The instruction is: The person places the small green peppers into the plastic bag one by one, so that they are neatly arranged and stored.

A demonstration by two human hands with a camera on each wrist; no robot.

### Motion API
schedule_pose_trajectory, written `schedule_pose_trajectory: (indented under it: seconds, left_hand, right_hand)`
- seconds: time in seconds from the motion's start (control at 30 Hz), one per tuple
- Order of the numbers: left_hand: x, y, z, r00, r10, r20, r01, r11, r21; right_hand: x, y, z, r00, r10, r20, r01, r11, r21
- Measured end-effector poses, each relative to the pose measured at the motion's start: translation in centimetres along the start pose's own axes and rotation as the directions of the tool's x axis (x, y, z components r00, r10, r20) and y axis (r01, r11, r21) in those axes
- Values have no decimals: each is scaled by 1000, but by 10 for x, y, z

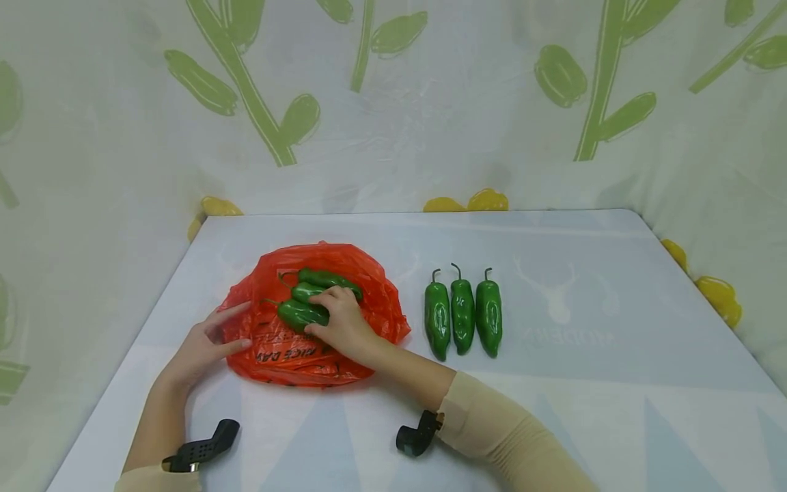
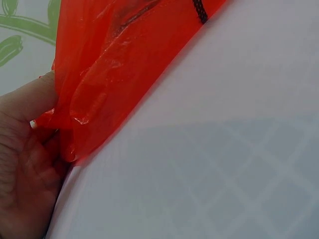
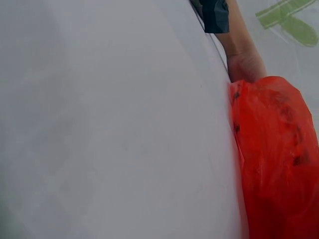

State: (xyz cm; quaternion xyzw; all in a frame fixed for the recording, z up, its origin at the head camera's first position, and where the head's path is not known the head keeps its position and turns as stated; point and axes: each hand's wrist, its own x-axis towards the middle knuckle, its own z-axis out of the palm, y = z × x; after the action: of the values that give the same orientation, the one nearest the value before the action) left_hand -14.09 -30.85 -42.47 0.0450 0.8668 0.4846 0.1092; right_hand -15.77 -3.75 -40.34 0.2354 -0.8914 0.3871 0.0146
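Observation:
A red plastic bag (image 1: 283, 369) with dark lettering lies on the table, its mouth facing up. Three green peppers lie in it: a back pepper (image 1: 326, 278), a middle pepper (image 1: 301, 291) and a front pepper (image 1: 295, 314). My right hand (image 1: 347, 324) reaches into the bag and grips the front pepper between thumb and fingers. At the bag's left edge, my left hand (image 1: 199, 348) holds the plastic, thumb and fingers apart. The left wrist view shows fingers (image 2: 47, 159) partly behind the red film. The right wrist view shows the bag's side (image 3: 274, 149), with the right hand out of sight.
To the right of the bag, three more green peppers (image 1: 463, 314) lie side by side, stems pointing away from me. The white table (image 1: 584, 383) has faint printed patterns. A leaf-printed cloth (image 1: 430, 137) stands behind its far edge.

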Motion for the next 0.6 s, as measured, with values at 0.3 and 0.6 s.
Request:
schedule_pose_trajectory:
  seconds: [0.3,0.6]
  left_hand:
    - [-1,-1,0,1000,6,2,-6,1000,2]
    - [-1,1,0,1000,10,0,-10,1000,16]
  right_hand:
    - [-4,3,-9,999,-8,-40,11,997,80]
    - [-13,2,-22,995,-64,-78,75,987,141]
